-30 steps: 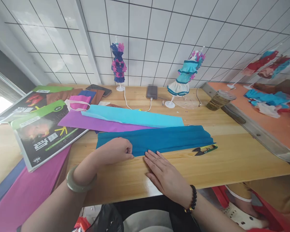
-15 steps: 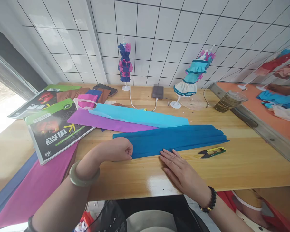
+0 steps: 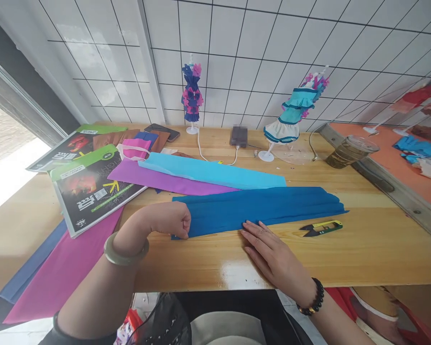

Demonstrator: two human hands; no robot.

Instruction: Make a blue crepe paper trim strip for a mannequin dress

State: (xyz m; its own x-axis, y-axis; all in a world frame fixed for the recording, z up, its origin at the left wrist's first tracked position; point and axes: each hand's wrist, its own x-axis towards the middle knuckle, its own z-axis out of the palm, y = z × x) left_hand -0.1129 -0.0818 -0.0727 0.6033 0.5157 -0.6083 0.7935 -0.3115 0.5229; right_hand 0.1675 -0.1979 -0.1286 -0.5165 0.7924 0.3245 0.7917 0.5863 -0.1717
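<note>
A long dark blue strip of crepe-like paper or cloth [image 3: 258, 203] lies across the wooden table, its folds running lengthwise. My left hand [image 3: 170, 219], curled into a fist, presses on the strip near its left end; nothing shows in the fingers. My right hand [image 3: 273, 251] is flat, fingers stretched out, with the fingertips touching the strip's lower edge and the palm over bare wood. To the right of that hand lie yellow and black thread snips [image 3: 322, 228]. Behind the blue strip are a light blue strip [image 3: 215, 171] and a purple strip [image 3: 179, 184], partly overlapping.
Two printed packets or booklets [image 3: 93, 191] lie at the left, over a magenta sheet [image 3: 64, 273]. Two small dress stands [image 3: 192, 96] [image 3: 290, 112] stand by the tiled wall. A lidded cup [image 3: 350, 152] is at the right, a phone [image 3: 163, 131] at the back.
My left fist has slid a little leftward along the dark blue strip, towards its left end. My right hand stays at the lower edge. The whole view has shifted slightly.
</note>
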